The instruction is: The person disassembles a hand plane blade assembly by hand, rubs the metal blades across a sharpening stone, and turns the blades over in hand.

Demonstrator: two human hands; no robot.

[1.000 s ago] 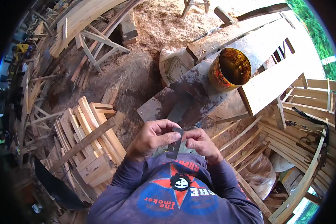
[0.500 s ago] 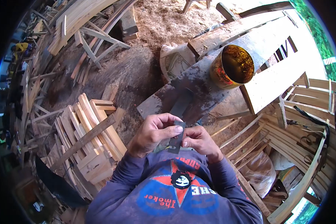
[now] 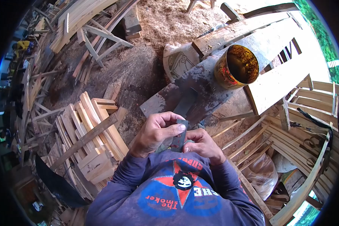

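You have a narrow metal plate (image 3: 179, 138), perhaps a plane iron, up in the air in front of your shirt (image 3: 147, 190), just off the near end of the bench (image 3: 153, 104). Your left hand (image 3: 153, 136) pinches it near its upper end, thumb flat across the face and fingers behind. Your right hand (image 3: 205, 145) is curled at its lower right edge and seems to touch it; whether those fingers also grip, you can't tell from here.

The plate should be stiff and fairly light, with some weight for its size, and hardly fragile, though a ground edge could chip if dropped. If it is wet or oily, the smooth faces could slide under your thumb. Take it by the broad faces or the long sides, well back from either short end: which end is sharp doesn't show, so treat both as keen.

Beyond your left hand, a dark flat strip (image 3: 188, 99), maybe a sharpening stone, lies on the bench by its near end. A tin can (image 3: 225, 74) stands upright farther along, towards the bench's right edge. Left of the bench, wooden slats (image 3: 87, 116) lie piled under a crossing board (image 3: 84, 141).
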